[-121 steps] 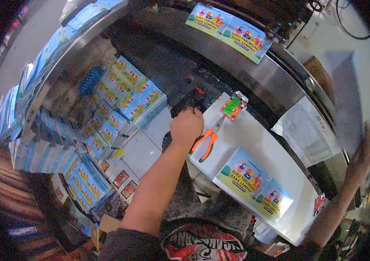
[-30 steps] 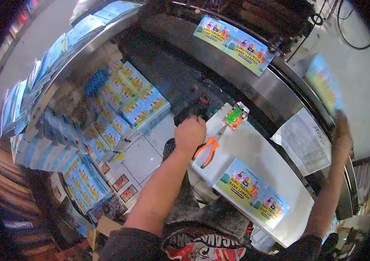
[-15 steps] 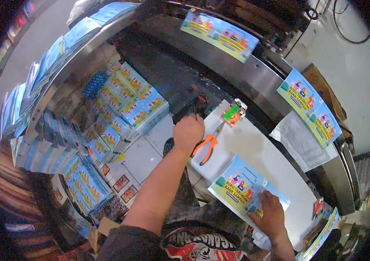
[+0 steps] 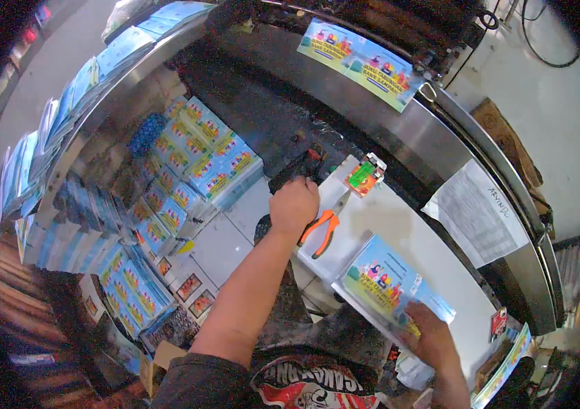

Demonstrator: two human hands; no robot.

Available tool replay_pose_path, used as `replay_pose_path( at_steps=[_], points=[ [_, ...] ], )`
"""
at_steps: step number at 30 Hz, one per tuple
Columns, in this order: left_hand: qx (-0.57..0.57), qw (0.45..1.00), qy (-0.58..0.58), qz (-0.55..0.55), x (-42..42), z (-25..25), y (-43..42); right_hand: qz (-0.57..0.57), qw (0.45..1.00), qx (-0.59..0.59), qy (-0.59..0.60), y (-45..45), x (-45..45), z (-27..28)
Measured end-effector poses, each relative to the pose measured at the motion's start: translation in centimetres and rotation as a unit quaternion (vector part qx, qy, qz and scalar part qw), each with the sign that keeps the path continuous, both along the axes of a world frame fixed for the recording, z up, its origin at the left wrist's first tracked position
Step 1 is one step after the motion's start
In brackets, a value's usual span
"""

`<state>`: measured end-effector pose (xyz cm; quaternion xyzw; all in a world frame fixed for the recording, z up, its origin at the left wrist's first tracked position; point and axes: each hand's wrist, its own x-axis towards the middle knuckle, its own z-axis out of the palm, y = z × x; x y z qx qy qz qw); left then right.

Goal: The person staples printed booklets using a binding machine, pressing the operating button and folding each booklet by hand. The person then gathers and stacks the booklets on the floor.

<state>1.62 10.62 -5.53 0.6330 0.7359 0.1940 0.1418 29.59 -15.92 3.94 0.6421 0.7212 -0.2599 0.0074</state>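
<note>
My left hand (image 4: 294, 204) is closed at the near end of a dark machine part (image 4: 297, 170); what its fingers grip is hidden. Just right of it, orange-handled pliers (image 4: 324, 228) lie on the white tabletop (image 4: 433, 255). On the same surface, my right hand (image 4: 434, 337) has its fingers on the lower right of a blue and yellow printed booklet (image 4: 385, 279), which shows cartoon figures and lettering. That hand is a little blurred. A small red and green box (image 4: 365, 178) sits at the far end of the tabletop.
Stacks of printed booklets (image 4: 218, 160) stand on the left, with more along the left metal ledge (image 4: 99, 129). Another printed sheet (image 4: 361, 61) lies against the curved metal rail. A handwritten paper (image 4: 477, 215) hangs on the rail at right.
The booklet under my right hand has shifted right and turned slightly. The printed sheet at the top has slid right; the one above the handwritten paper is gone from there. My left hand barely moved.
</note>
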Motion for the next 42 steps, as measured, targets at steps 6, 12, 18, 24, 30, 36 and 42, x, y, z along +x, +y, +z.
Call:
replay_pose_path(
  at_steps=[6,12,18,24,30,36,42],
  points=[
    [0.003,1.0,-0.016,-0.01,0.1,0.0,0.0,-0.127,0.952,0.185,-0.209,5.4,7.8,6.6],
    [-0.02,1.0,-0.005,-0.006,0.1,0.6,0.1,-0.147,0.809,0.559,-0.104,16.7,15.2,11.6],
    [-0.001,1.0,-0.009,0.0,0.0,0.5,0.2,-0.059,0.871,0.372,-0.316,17.8,15.0,3.0],
    [-0.008,1.0,-0.012,0.006,0.2,0.5,0.1,-0.047,0.992,0.063,-0.101,5.5,2.2,1.0],
    [-0.004,1.0,-0.005,-0.014,0.1,-0.3,0.3,0.01,0.994,0.059,-0.089,1.5,-0.8,-1.7],
    [-0.019,1.0,-0.015,-0.012,0.0,0.6,0.3,-0.002,0.997,0.072,-0.021,1.9,0.1,0.0],
    [-0.039,0.999,-0.009,-0.015,0.1,1.0,0.1,-0.153,0.977,0.045,-0.142,5.7,2.8,7.3]
  ],
)
